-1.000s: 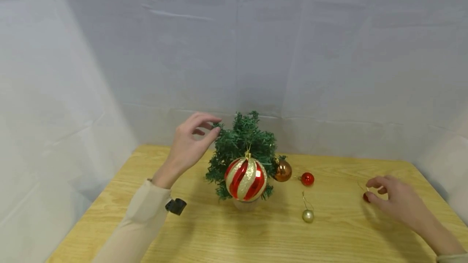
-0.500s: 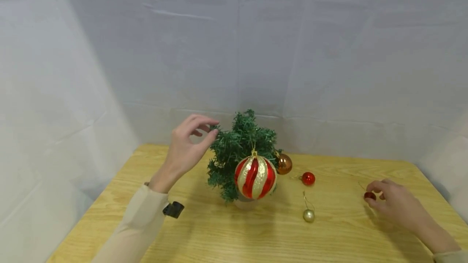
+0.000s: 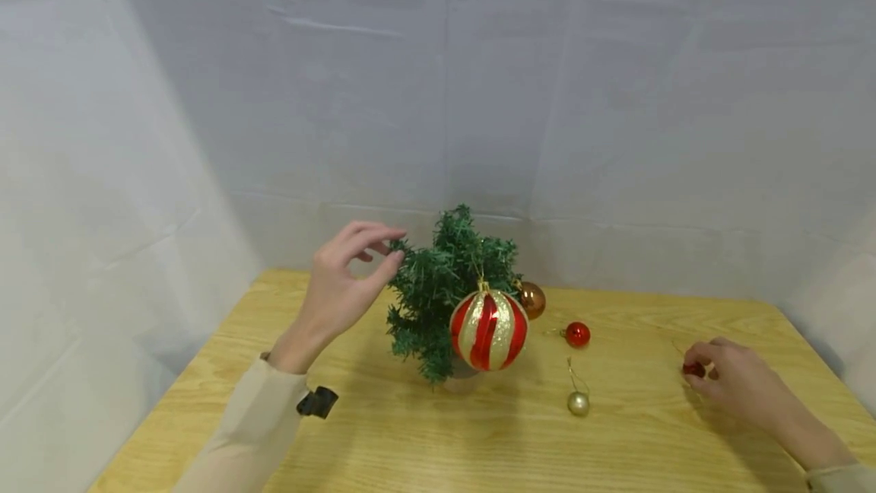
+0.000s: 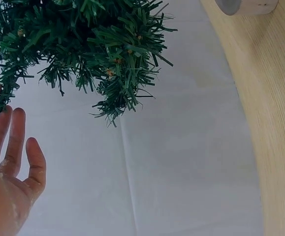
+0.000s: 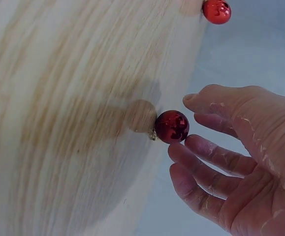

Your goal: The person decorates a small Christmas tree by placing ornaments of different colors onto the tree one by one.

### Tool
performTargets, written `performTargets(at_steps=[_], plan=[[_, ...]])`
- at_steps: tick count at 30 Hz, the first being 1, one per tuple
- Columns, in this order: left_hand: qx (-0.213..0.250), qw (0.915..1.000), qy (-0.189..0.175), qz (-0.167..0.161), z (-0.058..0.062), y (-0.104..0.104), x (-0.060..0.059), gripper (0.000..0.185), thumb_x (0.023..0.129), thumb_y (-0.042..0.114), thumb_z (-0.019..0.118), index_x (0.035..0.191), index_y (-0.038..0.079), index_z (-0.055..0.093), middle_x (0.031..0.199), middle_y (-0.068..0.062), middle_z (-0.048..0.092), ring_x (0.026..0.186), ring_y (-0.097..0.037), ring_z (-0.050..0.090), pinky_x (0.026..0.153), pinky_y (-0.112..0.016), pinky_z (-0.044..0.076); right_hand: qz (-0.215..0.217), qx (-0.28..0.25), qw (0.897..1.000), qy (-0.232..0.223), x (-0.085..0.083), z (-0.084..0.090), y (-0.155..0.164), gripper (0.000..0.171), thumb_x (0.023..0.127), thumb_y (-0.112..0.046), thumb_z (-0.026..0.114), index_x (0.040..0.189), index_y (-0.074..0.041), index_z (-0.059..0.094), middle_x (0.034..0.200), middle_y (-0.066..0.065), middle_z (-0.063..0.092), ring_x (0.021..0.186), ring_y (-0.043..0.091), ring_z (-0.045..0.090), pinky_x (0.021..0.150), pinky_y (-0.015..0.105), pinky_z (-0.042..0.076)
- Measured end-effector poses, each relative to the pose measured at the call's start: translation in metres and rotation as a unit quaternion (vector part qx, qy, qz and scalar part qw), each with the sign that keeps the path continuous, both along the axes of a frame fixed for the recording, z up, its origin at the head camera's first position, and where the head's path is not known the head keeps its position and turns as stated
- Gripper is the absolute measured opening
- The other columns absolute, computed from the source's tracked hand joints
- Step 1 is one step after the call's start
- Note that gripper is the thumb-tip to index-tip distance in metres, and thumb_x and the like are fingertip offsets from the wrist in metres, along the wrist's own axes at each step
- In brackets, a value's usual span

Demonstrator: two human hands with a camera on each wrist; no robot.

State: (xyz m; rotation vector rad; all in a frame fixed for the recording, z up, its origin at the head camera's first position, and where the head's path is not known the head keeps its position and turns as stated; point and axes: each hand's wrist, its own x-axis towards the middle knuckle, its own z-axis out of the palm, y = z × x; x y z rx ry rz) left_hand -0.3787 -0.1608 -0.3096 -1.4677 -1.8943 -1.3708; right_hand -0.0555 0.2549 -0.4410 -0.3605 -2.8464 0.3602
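Observation:
My left hand pinches the tip of a branch on a small green artificial Christmas tree between thumb and forefinger; the other fingers are spread loosely. From the front of the tree hangs a large red and gold striped bauble. A copper bauble shows at the tree's right side. Off to the right, my right hand is low over the table around a small dark red bauble. Its fingertips are right at the bauble, while the thumb stands apart from it in the right wrist view.
Between the tree and my right hand, a small bright red bauble and a small gold bauble with a string loop lie on the wooden table. White cloth hangs behind and at the sides.
The tree has turned, its striped bauble swinging to the right, as my left hand shifts slightly left and toward me. My right hand has settled a little lower at the dark red bauble.

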Motion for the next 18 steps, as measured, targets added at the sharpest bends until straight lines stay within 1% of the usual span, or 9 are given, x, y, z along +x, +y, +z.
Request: performTargets(at_steps=[3,7,12,18], plan=[[0.003,0.9999,0.007,-0.015,-0.0015,-0.0018,-0.0042,0.029,0.089,0.006,0.075,0.119,0.008,0.074,0.116,-0.006,0.072,0.094,-0.012,0.066,0.085,-0.026,0.053,-0.02,0.002,1.0,-0.009,0.0074,0.0005,-0.0071,0.013,0.083,-0.01,0.081,0.09,-0.017,0.073,0.086,-0.006,0.063,0.071,0.003,0.059,0.061,0.022,0.052],[0.009,0.9996,0.019,-0.019,-0.0032,-0.0051,-0.0027,0.032,0.088,0.005,0.077,0.12,0.009,0.074,0.116,-0.005,0.071,0.094,-0.015,0.067,0.086,-0.025,0.052,-0.025,0.009,1.0,-0.014,0.0068,0.0,-0.0043,0.012,0.083,-0.01,0.081,0.091,-0.015,0.073,0.086,-0.004,0.064,0.072,0.008,0.061,0.061,0.023,0.051],[0.023,0.9982,0.043,-0.035,-0.0038,-0.0075,0.0,0.034,0.084,0.0,0.077,0.117,0.007,0.074,0.114,-0.007,0.072,0.092,-0.016,0.068,0.087,-0.021,0.051,-0.026,0.001,0.999,-0.018,0.0055,0.0,-0.0014,0.012,0.082,-0.007,0.081,0.088,-0.013,0.073,0.085,-0.002,0.063,0.069,0.005,0.058,0.06,0.022,0.051],[0.043,0.9935,0.089,-0.057,-0.0015,-0.0094,0.0052,0.035,0.079,-0.004,0.079,0.113,0.003,0.075,0.108,-0.008,0.073,0.089,-0.019,0.067,0.086,-0.018,0.05,-0.027,0.004,0.999,-0.018,0.0057,-0.0007,-0.0001,0.015,0.08,-0.005,0.081,0.085,-0.014,0.071,0.084,-0.002,0.063,0.067,0.0,0.055,0.058,0.022,0.049]])
